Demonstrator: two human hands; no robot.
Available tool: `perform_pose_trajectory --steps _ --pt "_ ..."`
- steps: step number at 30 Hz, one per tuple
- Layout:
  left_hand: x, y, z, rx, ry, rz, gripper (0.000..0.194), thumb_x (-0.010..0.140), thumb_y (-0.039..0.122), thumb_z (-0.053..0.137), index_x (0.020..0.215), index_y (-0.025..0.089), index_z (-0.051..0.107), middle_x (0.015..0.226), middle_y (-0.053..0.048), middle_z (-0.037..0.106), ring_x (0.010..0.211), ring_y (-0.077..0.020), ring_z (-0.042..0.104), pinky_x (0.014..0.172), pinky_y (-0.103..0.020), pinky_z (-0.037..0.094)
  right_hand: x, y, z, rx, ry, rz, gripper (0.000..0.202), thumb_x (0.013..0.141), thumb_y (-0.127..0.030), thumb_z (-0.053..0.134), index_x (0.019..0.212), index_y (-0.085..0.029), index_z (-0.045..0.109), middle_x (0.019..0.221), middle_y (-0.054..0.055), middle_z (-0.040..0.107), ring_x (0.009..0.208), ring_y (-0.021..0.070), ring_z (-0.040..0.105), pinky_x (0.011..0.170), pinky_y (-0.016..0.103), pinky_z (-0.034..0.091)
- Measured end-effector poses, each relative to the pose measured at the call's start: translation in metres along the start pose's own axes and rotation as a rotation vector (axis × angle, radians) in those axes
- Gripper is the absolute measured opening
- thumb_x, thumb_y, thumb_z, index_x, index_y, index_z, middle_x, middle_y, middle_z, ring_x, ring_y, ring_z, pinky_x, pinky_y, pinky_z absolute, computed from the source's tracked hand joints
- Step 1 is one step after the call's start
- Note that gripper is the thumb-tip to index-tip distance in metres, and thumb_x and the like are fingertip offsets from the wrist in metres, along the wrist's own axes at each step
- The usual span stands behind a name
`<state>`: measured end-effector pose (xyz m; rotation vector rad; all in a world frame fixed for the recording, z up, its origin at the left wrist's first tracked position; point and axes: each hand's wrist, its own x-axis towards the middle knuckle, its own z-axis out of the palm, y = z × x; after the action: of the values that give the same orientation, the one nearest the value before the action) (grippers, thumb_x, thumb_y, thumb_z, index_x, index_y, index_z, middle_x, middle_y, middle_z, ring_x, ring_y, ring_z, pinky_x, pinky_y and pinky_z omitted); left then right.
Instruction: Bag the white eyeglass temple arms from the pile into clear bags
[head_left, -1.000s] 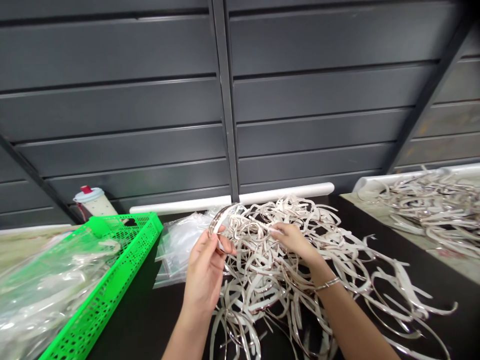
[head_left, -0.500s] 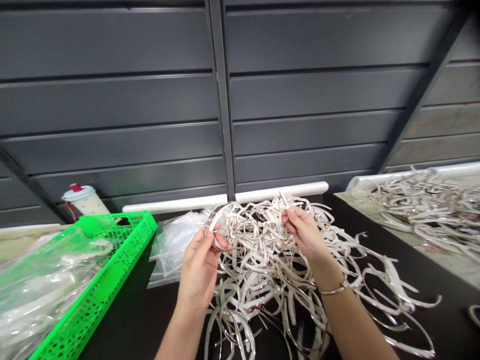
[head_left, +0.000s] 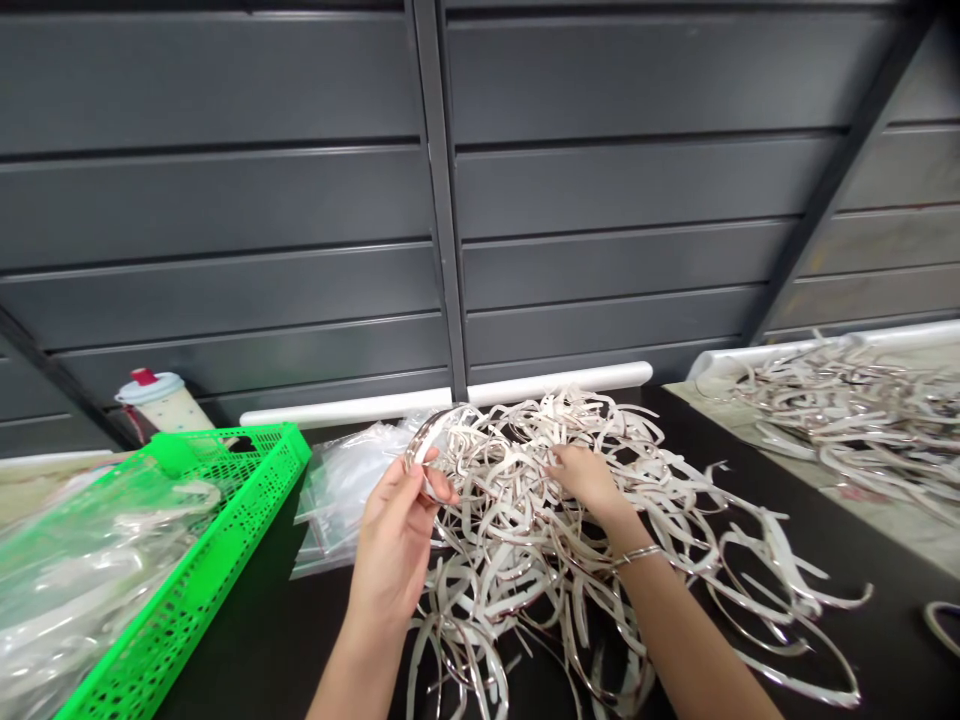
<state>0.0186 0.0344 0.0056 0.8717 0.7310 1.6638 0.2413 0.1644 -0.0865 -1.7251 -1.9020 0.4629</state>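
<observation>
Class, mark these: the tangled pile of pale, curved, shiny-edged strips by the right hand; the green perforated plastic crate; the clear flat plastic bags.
Tangled pile (head_left: 521, 515): head view, near its middle.
Green crate (head_left: 229, 537): head view, on its long side wall.
Clear bags (head_left: 343, 490): head view, on their upper surface.

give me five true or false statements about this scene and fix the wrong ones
The left hand holds at least one curved white and silver strip. True.
A red-topped white cup stands beyond the green plastic crate. True.
The left hand is inside the crate. False: it is outside.
The right hand, a silvery metal bracelet at its wrist, is at the tangled strip pile. True.
The crate stands right of the pile. False: it stands left.
</observation>
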Motion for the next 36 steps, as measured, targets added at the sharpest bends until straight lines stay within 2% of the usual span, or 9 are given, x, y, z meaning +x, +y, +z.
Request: perform_pose_trajectory --steps 5,11,17,20,22,25,30,33,36 --pt "-0.001 0.0 0.001 0.011 -0.004 -0.011 0.013 0.084 0.024 0.06 0.09 0.016 0.068 0.062 0.002 0.057 0.062 -0.0099 0.054 0.066 -0.021 0.047 0.005 0.006 0.008 0.148 0.021 0.041 0.028 0.071 -0.017 0.063 0.049 -0.019 0.046 0.057 0.004 0.059 0.073 0.0231 0.061 0.071 0.031 0.041" --pt "-0.001 0.001 0.002 0.016 0.005 -0.009 0.013 0.083 0.025 0.061 0.089 0.016 0.067 0.062 0.001 0.057 0.062 -0.0104 0.054 0.065 -0.022 0.046 -0.002 -0.01 -0.024 0.639 0.163 -0.077 0.036 0.086 -0.054 0.042 0.073 -0.021 0.05 0.064 0.003 0.058 0.061 0.0173 0.056 0.06 0.029 0.045" --pt "-0.001 0.0 0.002 0.025 0.003 -0.006 0.013 0.084 0.025 0.06 0.09 0.016 0.067 0.063 0.001 0.058 0.063 -0.0107 0.055 0.066 -0.022 0.047 -0.016 -0.024 -0.034 0.895 0.11 -0.099 0.046 0.079 -0.066 0.049 0.071 -0.021 0.05 0.055 -0.001 0.054 0.042 0.0116 0.047 0.042 0.024 0.039" --pt "-0.001 0.001 0.001 0.025 0.003 -0.004 0.013 0.084 0.025 0.06 0.09 0.016 0.067 0.063 0.001 0.058 0.062 -0.0104 0.055 0.066 -0.022 0.047 -0.014 -0.021 -0.027 0.876 0.105 -0.072 0.042 0.074 -0.06 0.06 0.079 -0.019 0.056 0.06 0.001 0.059 0.047 0.0147 0.054 0.047 0.027 0.044" --pt "-0.001 0.001 0.001 0.022 0.004 0.001 0.013 0.084 0.024 0.06 0.09 0.016 0.067 0.063 0.001 0.058 0.062 -0.0104 0.055 0.066 -0.022 0.047 -0.011 -0.02 -0.024 0.793 0.186 -0.06 0.044 0.073 -0.052 0.066 0.1 -0.018 0.059 0.088 0.009 0.066 0.069 0.0211 0.063 0.066 0.035 0.051" --pt "-0.001 0.002 0.001 0.02 0.011 0.008 0.012 0.084 0.024 0.06 0.089 0.016 0.067 0.063 0.001 0.058 0.062 -0.0104 0.056 0.066 -0.022 0.047 -0.014 -0.026 -0.023 0.475 0.195 -0.162 0.048 0.079 -0.037 0.061 0.122 -0.016 0.054 0.123 0.016 0.055 0.101 0.0277 0.058 0.093 0.046 0.042" --pt "0.0 0.004 0.001 0.015 0.019 0.006 0.012 0.082 0.024 0.061 0.088 0.016 0.067 0.062 0.001 0.058 0.062 -0.0104 0.055 0.066 -0.022 0.047 -0.04 -0.047 -0.015 0.273 -0.187 -0.378 0.025 0.082 -0.034 0.062 0.103 -0.023 0.07 0.104 0.007 0.068 0.097 0.0264 0.061 0.087 0.044 0.047" --pt "0.0 0.004 0.001 0.009 0.017 0.008 0.011 0.082 0.024 0.062 0.088 0.016 0.068 0.062 0.001 0.058 0.062 -0.0105 0.055 0.065 -0.022 0.047 -0.051 -0.051 0.002 0.078 -0.397 -0.516 0.052 0.061 -0.027 0.081 0.112 -0.025 0.067 0.112 0.007 0.065 0.113 0.0314 0.052 0.095 0.047 0.042" --pt "0.0 0.004 0.001 0.005 0.017 0.01 0.012 0.081 0.024 0.062 0.087 0.016 0.068 0.062 0.001 0.058 0.061 -0.0105 0.055 0.065 -0.023 0.047 -0.049 -0.051 0.02 -0.059 -0.419 -0.496 0.052 0.042 -0.011 0.088 0.091 -0.021 0.074 0.095 0.009 0.069 0.108 0.0371 0.052 0.092 0.05 0.041"
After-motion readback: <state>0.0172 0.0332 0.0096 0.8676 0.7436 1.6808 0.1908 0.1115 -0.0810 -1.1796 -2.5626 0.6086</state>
